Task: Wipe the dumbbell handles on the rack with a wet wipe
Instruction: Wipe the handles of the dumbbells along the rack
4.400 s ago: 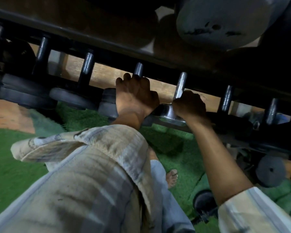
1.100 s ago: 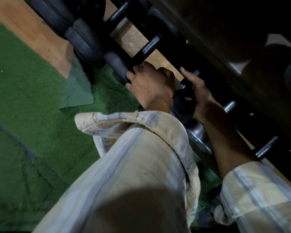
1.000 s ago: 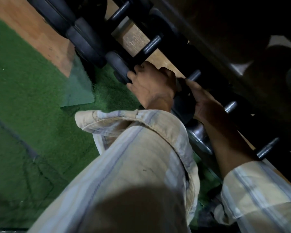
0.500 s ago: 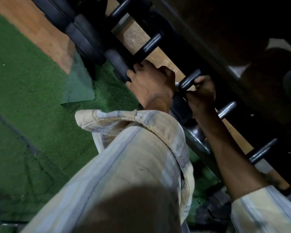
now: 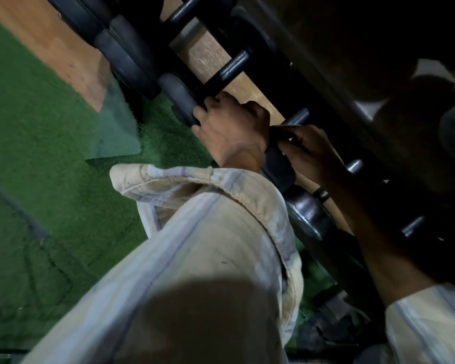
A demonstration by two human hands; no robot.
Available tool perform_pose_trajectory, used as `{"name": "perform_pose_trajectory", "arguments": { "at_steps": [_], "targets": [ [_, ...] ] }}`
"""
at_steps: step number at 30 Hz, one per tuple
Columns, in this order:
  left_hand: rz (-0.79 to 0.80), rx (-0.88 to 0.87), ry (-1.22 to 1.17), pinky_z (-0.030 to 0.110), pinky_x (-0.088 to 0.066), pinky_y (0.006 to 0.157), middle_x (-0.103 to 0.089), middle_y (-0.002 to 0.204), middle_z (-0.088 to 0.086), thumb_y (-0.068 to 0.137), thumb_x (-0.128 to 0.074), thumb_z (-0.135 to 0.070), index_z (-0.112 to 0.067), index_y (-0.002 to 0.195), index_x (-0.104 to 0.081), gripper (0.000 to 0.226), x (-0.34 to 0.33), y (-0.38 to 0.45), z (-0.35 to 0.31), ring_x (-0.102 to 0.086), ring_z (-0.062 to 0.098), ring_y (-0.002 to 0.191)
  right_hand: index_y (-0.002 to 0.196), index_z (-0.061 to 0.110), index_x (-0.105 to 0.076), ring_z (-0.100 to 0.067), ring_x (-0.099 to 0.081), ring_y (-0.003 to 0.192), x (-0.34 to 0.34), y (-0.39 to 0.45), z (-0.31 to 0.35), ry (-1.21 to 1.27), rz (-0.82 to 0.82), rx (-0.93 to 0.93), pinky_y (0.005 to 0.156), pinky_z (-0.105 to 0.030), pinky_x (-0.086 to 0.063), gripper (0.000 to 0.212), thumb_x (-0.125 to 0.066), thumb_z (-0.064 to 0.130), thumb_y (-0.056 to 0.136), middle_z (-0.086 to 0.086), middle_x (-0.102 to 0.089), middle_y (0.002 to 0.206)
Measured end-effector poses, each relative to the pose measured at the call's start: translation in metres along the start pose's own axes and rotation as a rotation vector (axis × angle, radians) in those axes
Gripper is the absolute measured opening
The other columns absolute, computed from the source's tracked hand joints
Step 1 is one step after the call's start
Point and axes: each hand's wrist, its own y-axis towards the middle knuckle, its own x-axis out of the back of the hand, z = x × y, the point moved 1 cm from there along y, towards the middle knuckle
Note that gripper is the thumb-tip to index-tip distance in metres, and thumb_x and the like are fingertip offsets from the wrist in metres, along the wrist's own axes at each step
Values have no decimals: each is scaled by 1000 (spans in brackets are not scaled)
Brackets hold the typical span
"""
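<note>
The left hand [image 5: 229,132] clenches a black round dumbbell head [image 5: 180,97] w/ curled fingers. Just beside it, the right hand [image 5: 307,151] wraps the dark steel dumbbell handle [image 5: 296,117]; wipe not visible. Probably best: steady the weight, rub along the full bar.

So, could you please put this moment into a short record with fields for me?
setting: dumbbell rack over green turf
left hand: grips a dumbbell's end beside its handle
right hand: fingers lie on the next dumbbell handle
wet wipe: not visible
sleeves: pale striped shirt
lighting: dim, rack in shadow
</note>
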Motion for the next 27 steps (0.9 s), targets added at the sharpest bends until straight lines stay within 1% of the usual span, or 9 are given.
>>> {"name": "perform_pose_trajectory", "arguments": {
  "at_steps": [5, 10, 12, 14, 17, 19, 21, 23, 27],
  "targets": [
    [1, 7, 2, 45, -42, 89, -64, 113, 6, 80, -46, -43, -16, 105, -68, 43, 0, 1, -1, -51, 31, 110, 107, 11, -77, -8, -68, 88, 0, 3, -2, -138, -256, 137, 80, -10, -48, 15, -67, 14, 95, 2, -74, 99],
    [-1, 3, -11, 45, -41, 89, -64, 113, 6, 80, -44, -43, -15, 104, -68, 43, -2, 1, 0, -51, 31, 109, 113, -26, -60, -27, -65, 93, 3, 5, -8, -228, -393, 140, 97, 0, -36, 24, -49, -20, 92, -39, -65, 104],
    [1, -1, -9, 45, -40, 89, -64, 113, 6, 80, -44, -43, -15, 104, -68, 44, -1, 1, 0, -51, 31, 110, 120, -25, -58, -38, -67, 112, 3, 0, -11, -274, -386, 190, 103, 3, -28, 30, -50, -21, 91, -36, -63, 118],
    [-2, 0, -11, 45, -40, 89, -64, 113, 6, 80, -44, -43, -15, 104, -68, 44, -1, 1, 0, -51, 31, 110, 125, -9, -65, -30, -62, 122, 4, -8, -14, -288, -255, 201, 109, -18, -42, 33, -57, -8, 93, -18, -65, 128],
    [0, 1, -10, 45, -41, 89, -64, 112, 7, 80, -45, -43, -15, 103, -67, 43, 0, 1, 0, -51, 32, 109, 112, 5, -76, -29, -72, 106, 4, -19, -22, -282, -118, 130, 89, -48, -59, 35, -58, 9, 83, -11, -75, 113],
    [-1, 3, -11, 45, -42, 89, -64, 111, 7, 80, -46, -44, -15, 103, -68, 42, 0, 0, 0, -51, 32, 109, 118, 6, -74, -21, -68, 117, 7, -20, -20, -293, -93, 140, 99, -41, -56, 35, -62, 1, 85, -8, -73, 122],
    [-7, 4, -12, 44, -40, 88, -65, 110, 7, 80, -46, -43, -15, 103, -68, 42, 0, 0, 0, -51, 32, 108, 132, -6, -62, -18, -54, 133, 11, -14, -14, -314, -133, 173, 108, -13, -41, 39, -58, -10, 94, -17, -62, 138],
    [-9, 1, -16, 44, -39, 87, -65, 110, 7, 81, -46, -42, -15, 102, -68, 41, 1, 0, -1, -51, 32, 108, 146, -13, -39, -20, -41, 142, 15, -10, -3, -294, -138, 79, 92, 9, -27, 43, -40, -11, 103, -25, -43, 152],
    [-11, -5, -29, 44, -39, 87, -64, 110, 7, 80, -47, -42, -14, 102, -69, 42, 2, -1, 0, -51, 32, 108, 153, 5, -40, -22, -45, 142, 9, -11, -22, -462, -305, 142, 105, -2, -27, 55, -45, 1, 99, -12, -43, 157]
  ]
}}
